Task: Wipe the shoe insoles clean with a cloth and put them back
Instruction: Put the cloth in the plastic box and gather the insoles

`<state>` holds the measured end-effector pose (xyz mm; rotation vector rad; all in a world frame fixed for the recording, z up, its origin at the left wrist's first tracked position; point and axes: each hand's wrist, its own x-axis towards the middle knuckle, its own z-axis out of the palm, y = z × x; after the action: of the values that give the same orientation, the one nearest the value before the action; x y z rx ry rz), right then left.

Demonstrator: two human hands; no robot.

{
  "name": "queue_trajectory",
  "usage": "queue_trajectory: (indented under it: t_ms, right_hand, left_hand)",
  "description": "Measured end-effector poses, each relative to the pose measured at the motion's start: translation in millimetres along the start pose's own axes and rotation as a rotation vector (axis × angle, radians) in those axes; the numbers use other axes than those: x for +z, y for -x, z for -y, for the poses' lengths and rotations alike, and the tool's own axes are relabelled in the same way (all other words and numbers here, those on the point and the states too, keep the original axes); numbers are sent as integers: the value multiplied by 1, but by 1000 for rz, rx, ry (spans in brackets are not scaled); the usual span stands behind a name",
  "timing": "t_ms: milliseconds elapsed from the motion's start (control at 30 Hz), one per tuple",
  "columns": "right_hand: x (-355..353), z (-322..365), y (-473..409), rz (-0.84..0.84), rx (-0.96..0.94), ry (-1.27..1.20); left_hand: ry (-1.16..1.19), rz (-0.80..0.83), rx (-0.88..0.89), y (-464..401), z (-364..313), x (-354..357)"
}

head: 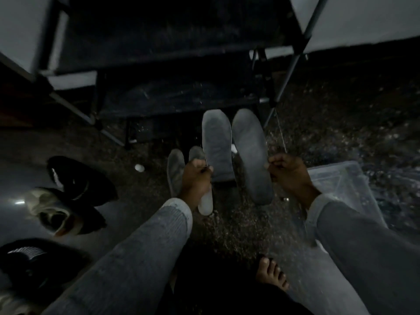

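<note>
Four insoles up in the dim light, all held in front of the rack (172, 64). Rack is the dark metal-frame shelf unit, biggest thing here, standing on speckled floor (227, 223). Clear bin (345, 185) sits right of the rack's foot, partly under the right sleeve. Shoes (75, 194) lie in a heap left of the rack, dark uppers, one pale lining showing; another dark shoe (29, 262) nearer the viewer, same side. Left hand (196, 178) has its fingers curled round three insoles fanned out below the rack: the long grey one (216, 144), plus two smaller ones (175, 171) to its left. Right hand (287, 173) pinches the edge of the fourth insole (251, 155), which hangs just right of the long one, not touching it. Bare foot (272, 272) on the floor, near side. Small white bit (139, 167) on the floor left of the insoles; cannot tell what.
</note>
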<state>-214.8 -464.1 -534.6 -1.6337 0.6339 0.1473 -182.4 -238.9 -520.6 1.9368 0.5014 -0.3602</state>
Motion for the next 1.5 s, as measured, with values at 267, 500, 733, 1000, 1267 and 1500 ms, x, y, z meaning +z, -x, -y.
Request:
queue_trajectory:
  t_ms: [267,500,733,1000,1267,1500]
  right_hand:
    - [-13,111,56,45,-89,-89]
    - [-13,175,77,24,-175,-125]
    - [-4,213,44,-3,-216,-87]
    - [19,260,-29,-66,-308,-61]
    - [37,284,-91,-145,-429,185]
    - [27,286,-134,-197,-394,451]
  left_hand:
    - [147,10,28,45,-88,-59]
    - [191,-27,107,64,-145,-87]
    - [175,-7,167,26,-186,-94]
    - [151,-24,225,-59,-234,-97]
    - [151,10,236,-122,-250,-83]
    - [119,18,255,-154,-258,-70]
